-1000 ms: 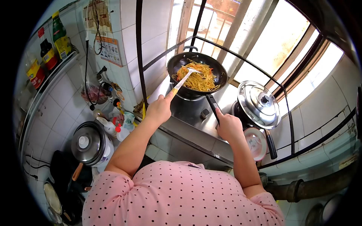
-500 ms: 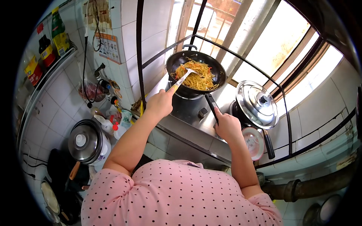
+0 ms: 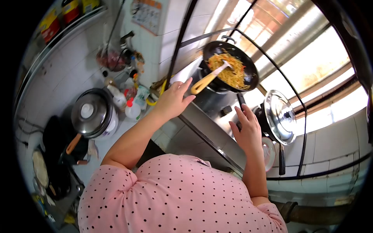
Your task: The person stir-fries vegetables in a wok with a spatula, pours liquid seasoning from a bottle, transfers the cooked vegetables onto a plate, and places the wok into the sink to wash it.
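Note:
A black wok [image 3: 250, 64] sits on the stove [image 3: 211, 104] with shredded yellow and orange food [image 3: 237, 75] inside. A spatula [image 3: 204, 83] with a yellow handle rests in the wok, its head in the food and its handle sticking out over the near rim. My left hand [image 3: 174, 101] is open just left of that handle, fingers apart and holding nothing. My right hand [image 3: 247, 128] is also open, fingers spread beside the wok's black handle [image 3: 241, 99]; whether a fingertip touches it I cannot tell.
Right of the wok stands a pan with a shiny steel lid [image 3: 280, 116], and a plate [image 3: 269, 153] lies near it. A black metal frame [image 3: 272, 62] rises around the stove. On the left are a lidded pot [image 3: 91, 114] and several bottles [image 3: 133, 110].
My left hand has let go of the spatula, which stays in the wok. My right hand has released the wok handle and opened. The view has turned, shifting the wok to the right.

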`<state>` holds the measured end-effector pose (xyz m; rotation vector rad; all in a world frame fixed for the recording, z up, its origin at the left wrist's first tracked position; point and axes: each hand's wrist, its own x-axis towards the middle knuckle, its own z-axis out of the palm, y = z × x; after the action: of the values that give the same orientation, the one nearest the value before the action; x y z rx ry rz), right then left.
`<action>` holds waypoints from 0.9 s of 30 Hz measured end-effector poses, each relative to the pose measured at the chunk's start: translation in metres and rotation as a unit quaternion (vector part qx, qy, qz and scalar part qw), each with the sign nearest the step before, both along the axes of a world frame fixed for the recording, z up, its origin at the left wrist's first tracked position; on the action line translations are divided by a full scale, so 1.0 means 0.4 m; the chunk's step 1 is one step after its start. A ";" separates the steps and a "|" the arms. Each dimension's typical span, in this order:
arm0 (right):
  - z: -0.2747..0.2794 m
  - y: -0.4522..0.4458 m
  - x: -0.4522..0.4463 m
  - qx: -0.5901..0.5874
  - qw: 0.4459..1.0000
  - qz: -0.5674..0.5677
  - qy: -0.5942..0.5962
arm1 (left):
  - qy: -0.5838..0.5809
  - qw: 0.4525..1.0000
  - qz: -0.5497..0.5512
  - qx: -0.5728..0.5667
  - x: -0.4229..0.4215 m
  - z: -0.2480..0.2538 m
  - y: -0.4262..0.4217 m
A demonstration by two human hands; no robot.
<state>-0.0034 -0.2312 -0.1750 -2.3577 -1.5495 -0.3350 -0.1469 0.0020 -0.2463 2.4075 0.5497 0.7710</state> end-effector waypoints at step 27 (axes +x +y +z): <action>-0.692 1.084 -0.322 -0.063 0.754 -0.030 0.653 | 0.021 0.934 0.220 -0.282 -0.692 -0.307 -0.039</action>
<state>-0.1324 0.2025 -0.4516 -1.8145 -0.7330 1.2038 -0.4236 -0.0135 -0.3692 1.7872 1.1769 0.6235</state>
